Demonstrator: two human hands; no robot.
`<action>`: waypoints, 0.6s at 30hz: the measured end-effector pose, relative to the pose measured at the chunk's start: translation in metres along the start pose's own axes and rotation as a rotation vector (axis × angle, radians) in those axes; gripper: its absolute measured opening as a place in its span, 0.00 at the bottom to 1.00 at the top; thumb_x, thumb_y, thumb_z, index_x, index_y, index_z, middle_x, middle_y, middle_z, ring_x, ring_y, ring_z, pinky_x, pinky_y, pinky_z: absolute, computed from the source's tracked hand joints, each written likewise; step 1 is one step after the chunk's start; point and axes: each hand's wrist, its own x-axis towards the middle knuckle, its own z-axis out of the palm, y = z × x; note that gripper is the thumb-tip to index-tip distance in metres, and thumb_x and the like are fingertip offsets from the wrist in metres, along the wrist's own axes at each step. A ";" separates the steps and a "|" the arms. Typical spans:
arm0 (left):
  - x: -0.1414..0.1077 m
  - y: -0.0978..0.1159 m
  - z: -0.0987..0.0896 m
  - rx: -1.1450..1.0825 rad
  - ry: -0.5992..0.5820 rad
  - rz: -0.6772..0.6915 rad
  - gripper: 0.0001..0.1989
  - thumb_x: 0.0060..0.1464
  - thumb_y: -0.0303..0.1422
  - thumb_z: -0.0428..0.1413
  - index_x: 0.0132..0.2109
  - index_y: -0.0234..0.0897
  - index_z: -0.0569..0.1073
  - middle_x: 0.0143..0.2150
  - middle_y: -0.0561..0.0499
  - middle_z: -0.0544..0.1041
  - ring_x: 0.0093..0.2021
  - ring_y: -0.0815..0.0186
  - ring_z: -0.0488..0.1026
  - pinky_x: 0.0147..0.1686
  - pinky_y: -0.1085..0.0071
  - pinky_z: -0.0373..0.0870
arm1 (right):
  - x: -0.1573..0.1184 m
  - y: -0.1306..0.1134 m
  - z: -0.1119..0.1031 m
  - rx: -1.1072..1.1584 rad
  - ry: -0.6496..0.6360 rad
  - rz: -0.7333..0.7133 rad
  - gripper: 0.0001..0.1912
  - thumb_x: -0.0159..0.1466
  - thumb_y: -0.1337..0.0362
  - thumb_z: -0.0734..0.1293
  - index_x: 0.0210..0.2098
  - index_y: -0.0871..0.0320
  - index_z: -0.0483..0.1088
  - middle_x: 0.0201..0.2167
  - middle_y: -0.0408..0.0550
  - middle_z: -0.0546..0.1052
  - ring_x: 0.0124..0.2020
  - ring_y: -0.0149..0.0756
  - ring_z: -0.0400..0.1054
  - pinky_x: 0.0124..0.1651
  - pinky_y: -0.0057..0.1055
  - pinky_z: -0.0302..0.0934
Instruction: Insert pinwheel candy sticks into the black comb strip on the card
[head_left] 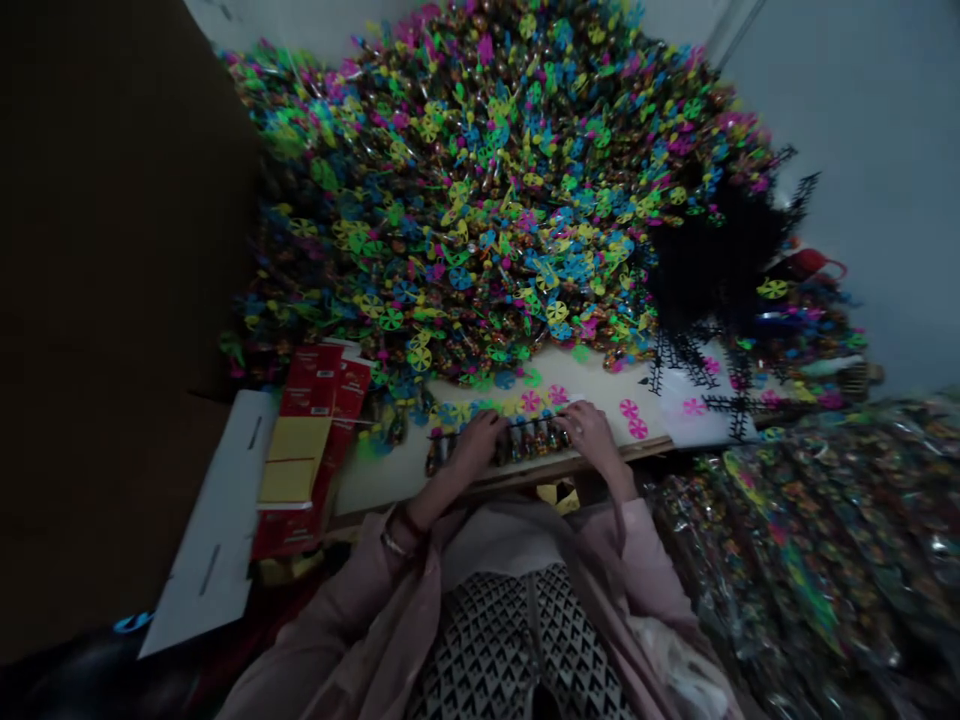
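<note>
On the pale work table (379,475), a row of small clear bottle-shaped pieces with multicoloured filling (534,440) lies side by side near the front edge. A thin black strip (525,423) runs along their tops. My left hand (480,442) is closed over the left-middle of this strip, its fingertips partly hidden. At the right end my right hand (589,428) has its fingers pinched on the strip. Pink wheel-shaped pieces (531,401) lie just behind the row, among yellow and blue ones. Two more pink wheels (634,419) rest right of my right hand.
A large heap of similar filled pieces with bright wheels (480,200) covers the table's back. Black toothed strips (712,260) are piled at right. Red cards (304,390) and a white cardboard sheet (217,520) stand left. Clear bags of filled pieces (810,530) lie at lower right.
</note>
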 end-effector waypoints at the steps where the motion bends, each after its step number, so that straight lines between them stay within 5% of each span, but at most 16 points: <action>1: 0.000 -0.003 -0.001 -0.030 0.006 0.017 0.13 0.59 0.24 0.46 0.43 0.38 0.74 0.41 0.45 0.72 0.45 0.60 0.67 0.45 0.65 0.66 | 0.000 -0.001 -0.001 0.031 0.024 0.013 0.17 0.68 0.53 0.58 0.41 0.54 0.74 0.39 0.49 0.75 0.46 0.39 0.67 0.49 0.36 0.59; 5: 0.008 -0.008 -0.014 -0.019 0.120 0.012 0.14 0.63 0.38 0.47 0.47 0.38 0.73 0.46 0.44 0.71 0.47 0.59 0.67 0.47 0.63 0.65 | 0.018 0.013 -0.009 0.066 0.178 0.186 0.24 0.71 0.56 0.49 0.44 0.58 0.72 0.41 0.52 0.75 0.44 0.37 0.68 0.48 0.34 0.60; 8: 0.014 -0.011 -0.026 0.114 0.182 -0.116 0.22 0.63 0.44 0.43 0.53 0.34 0.69 0.51 0.40 0.69 0.52 0.54 0.64 0.49 0.60 0.64 | 0.043 0.023 -0.006 -0.051 0.132 0.260 0.22 0.70 0.56 0.51 0.46 0.60 0.71 0.43 0.55 0.75 0.46 0.40 0.66 0.51 0.36 0.57; 14: -0.001 -0.029 -0.032 0.194 0.078 -0.186 0.28 0.61 0.51 0.41 0.50 0.33 0.70 0.48 0.39 0.70 0.50 0.53 0.66 0.48 0.59 0.64 | 0.055 0.008 0.021 -0.089 0.046 0.144 0.17 0.67 0.54 0.57 0.38 0.56 0.74 0.37 0.51 0.75 0.43 0.39 0.65 0.49 0.34 0.58; 18: -0.018 -0.037 -0.033 0.148 0.086 -0.152 0.28 0.60 0.51 0.44 0.55 0.34 0.68 0.50 0.39 0.70 0.51 0.54 0.66 0.51 0.58 0.62 | 0.060 -0.001 0.020 -0.055 0.059 0.042 0.18 0.69 0.56 0.54 0.40 0.58 0.73 0.37 0.50 0.74 0.42 0.38 0.66 0.48 0.33 0.59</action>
